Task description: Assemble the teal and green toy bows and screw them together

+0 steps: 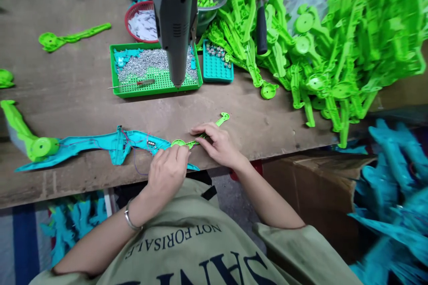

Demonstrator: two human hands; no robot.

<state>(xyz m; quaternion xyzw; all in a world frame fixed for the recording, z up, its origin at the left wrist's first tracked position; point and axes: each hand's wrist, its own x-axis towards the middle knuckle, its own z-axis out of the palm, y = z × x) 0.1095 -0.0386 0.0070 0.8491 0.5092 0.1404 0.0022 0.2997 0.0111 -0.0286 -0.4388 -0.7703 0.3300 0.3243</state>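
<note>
Grip: left hand (169,170), right hand (218,144) pinch green lever (222,119); worn wooden bench (83,98).

Person's wearing a loose olive-green tee (214,258) with short sleeves, dark navy lettering (174,238) reading "NOT FOR SALE" running across it, and a thin silver bangle (130,221) sitting behind the left hand (169,171).

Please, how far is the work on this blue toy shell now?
Looks done: wires and a small metal part lie in the teal shell, with a green piece at its left end. In hand: the left hand and right hand lay a green lever on that shell. Probably left: screwing, since the screwdriver hangs untouched over the screw tray, and a big green pile waits.
</note>
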